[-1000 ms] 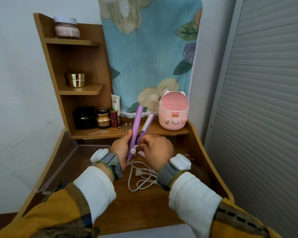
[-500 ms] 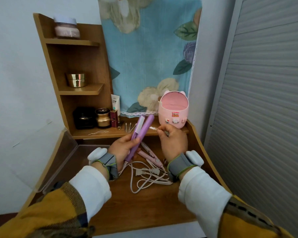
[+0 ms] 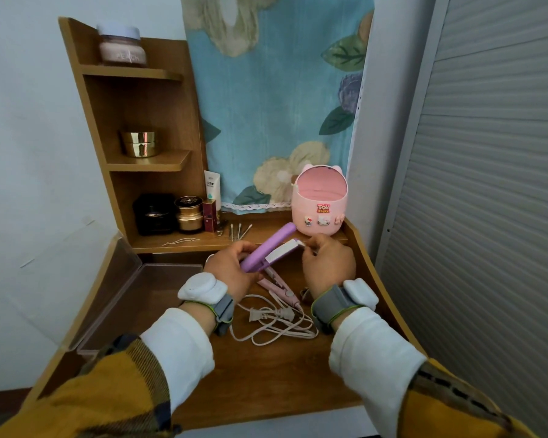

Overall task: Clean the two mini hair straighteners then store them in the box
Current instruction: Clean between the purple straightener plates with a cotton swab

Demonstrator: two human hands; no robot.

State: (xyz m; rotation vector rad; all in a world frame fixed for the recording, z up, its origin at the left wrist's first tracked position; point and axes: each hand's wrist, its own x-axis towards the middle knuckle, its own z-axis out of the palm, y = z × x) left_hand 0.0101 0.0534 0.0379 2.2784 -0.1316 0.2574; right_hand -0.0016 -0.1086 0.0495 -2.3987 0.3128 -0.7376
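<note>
Fingers of the right hand [image 3: 328, 263] pinch a cotton swab [image 3: 301, 244] against the open plate of the purple straightener [image 3: 268, 250], gripped in the curled left hand [image 3: 231, 270] above the desk [image 3: 266, 374]; the pink straightener [image 3: 280, 288] lies beneath (cords [image 3: 276, 328] tangled nearer), the clear box [image 3: 159, 279] open at left.

Two straighteners: purple [image 3: 268, 252], pink [image 3: 279, 287]. Three shelf swabs [image 3: 239, 231]. One pink bin [image 3: 318, 213]. One box [image 3: 171, 264].
</note>
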